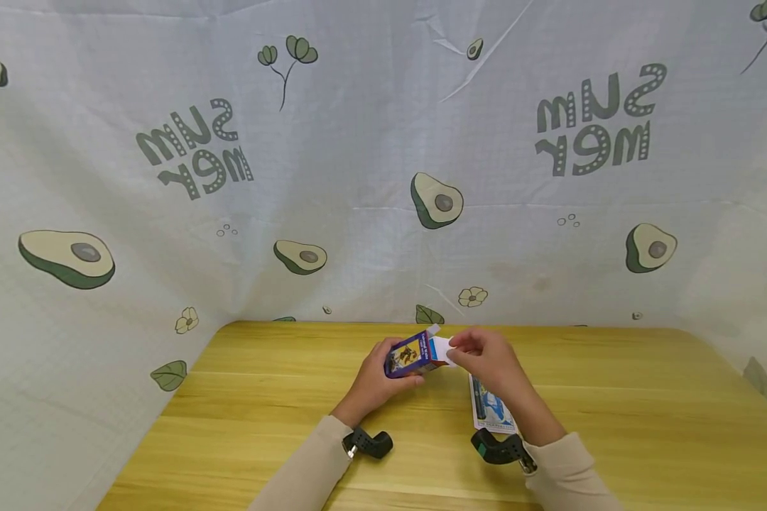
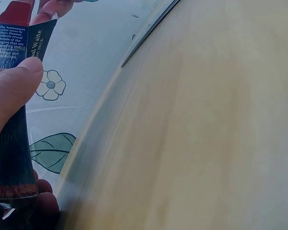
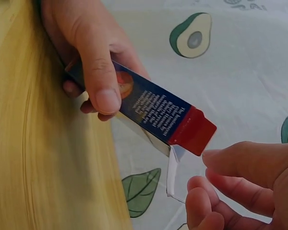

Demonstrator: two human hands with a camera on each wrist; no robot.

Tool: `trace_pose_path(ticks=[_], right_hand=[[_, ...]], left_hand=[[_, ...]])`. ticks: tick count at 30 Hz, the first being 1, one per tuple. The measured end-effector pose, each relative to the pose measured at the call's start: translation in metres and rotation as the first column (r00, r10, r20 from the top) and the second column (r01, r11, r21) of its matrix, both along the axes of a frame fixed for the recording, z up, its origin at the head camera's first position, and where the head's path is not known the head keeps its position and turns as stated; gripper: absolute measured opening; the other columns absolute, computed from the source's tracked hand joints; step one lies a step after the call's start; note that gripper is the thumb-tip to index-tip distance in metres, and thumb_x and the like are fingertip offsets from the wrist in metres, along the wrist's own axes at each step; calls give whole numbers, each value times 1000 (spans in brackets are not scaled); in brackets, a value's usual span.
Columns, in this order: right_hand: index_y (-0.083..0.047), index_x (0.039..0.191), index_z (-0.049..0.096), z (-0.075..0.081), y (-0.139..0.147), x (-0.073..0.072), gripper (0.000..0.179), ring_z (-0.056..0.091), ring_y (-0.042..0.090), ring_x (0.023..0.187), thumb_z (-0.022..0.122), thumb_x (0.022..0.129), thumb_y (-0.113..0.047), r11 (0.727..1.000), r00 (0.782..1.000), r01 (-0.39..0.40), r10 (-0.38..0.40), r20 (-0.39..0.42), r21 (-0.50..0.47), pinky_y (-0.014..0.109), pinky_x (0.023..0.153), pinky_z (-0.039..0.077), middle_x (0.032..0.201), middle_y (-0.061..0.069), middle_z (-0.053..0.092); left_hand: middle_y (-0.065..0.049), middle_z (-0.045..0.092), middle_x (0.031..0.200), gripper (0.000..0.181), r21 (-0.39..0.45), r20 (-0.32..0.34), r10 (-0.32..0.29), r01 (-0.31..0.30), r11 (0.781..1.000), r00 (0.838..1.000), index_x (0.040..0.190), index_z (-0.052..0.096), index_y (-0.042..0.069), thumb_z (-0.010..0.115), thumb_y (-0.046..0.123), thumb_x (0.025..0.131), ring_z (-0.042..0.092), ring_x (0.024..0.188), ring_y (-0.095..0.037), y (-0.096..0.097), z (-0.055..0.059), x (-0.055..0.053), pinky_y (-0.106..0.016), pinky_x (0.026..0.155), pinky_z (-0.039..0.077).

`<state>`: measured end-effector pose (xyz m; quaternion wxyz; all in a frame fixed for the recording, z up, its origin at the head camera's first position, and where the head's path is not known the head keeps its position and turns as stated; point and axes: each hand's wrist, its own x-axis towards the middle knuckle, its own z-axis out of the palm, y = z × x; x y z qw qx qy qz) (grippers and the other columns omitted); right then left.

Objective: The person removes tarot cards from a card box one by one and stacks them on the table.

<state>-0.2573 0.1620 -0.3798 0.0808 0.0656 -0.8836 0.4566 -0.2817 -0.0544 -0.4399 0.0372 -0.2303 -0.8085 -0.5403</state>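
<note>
My left hand (image 1: 378, 376) grips a small tarot card box (image 1: 405, 356), dark blue-purple with a yellow picture on its front. Its thumb lies along the printed narrow side in the right wrist view. The box tilts, with its end unfolded toward my right hand (image 1: 488, 358). A red flap (image 3: 196, 132) sticks out of that end, and a white flap (image 3: 173, 175) hangs below it. Right thumb and bent fingers are at these flaps, thumb tip right at the red one's edge, with a gap between thumb and fingers. Below the right hand lies a blue-and-white printed card (image 1: 495, 411), partly covered by it.
The wood-grain table (image 1: 262, 426) carries the card. Behind it hangs a white curtain (image 1: 358, 142) printed with avocados, leaves and lettering. Black wrist cameras are strapped to both wrists, over beige sleeves (image 1: 309, 461).
</note>
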Motion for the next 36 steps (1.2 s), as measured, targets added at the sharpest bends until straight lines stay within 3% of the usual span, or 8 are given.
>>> trace_pose_path(ticks=[4, 10, 13, 27, 36], right_hand=[[-3, 99, 67, -2, -4, 1, 19, 59, 20, 79, 72, 86, -16, 1000, 1000, 7, -8, 8, 29, 31, 68, 50, 87, 5, 65], [-6, 98, 66, -5, -6, 1, 19, 59, 20, 82, 73, 86, -20, 999, 1000, 18, -19, 23, 51, 32, 68, 50, 87, 3, 64], [-6, 96, 66, -7, -7, 1, 18, 59, 21, 83, 72, 86, -20, 999, 1000, 10, -12, 25, 53, 33, 68, 50, 87, 3, 64], [-5, 94, 67, -12, -12, 2, 17, 58, 21, 84, 71, 88, -21, 997, 999, 30, -33, 43, 70, 34, 69, 52, 89, 5, 65], [-5, 90, 67, -18, -13, -1, 16, 55, 20, 78, 70, 88, -20, 996, 996, 42, -47, 75, 74, 31, 65, 47, 85, 5, 64]], left_hand=[[-6, 54, 117, 62, 2, -8, 0, 0, 1000, 1000, 132, 49, 9, 80, 18, 80, 52, 102, -18, 0, 3, 2, -30, 88, 45], [2, 53, 118, 64, -14, -5, 14, -14, 1000, 1000, 133, 48, 21, 81, 29, 79, 51, 103, -14, -1, -21, -15, -31, 89, 44], [2, 52, 119, 66, -16, -8, 11, -11, 1000, 1000, 133, 48, 23, 82, 32, 77, 51, 104, -14, -1, -26, -19, -31, 90, 44], [3, 53, 118, 67, -35, -18, 15, -15, 999, 1000, 133, 49, 23, 82, 38, 76, 51, 103, -14, 0, -27, -20, -33, 90, 43], [3, 52, 119, 68, -50, -21, 7, -8, 999, 1000, 134, 47, 23, 81, 38, 77, 51, 105, -14, -2, -28, -20, -33, 92, 43]])
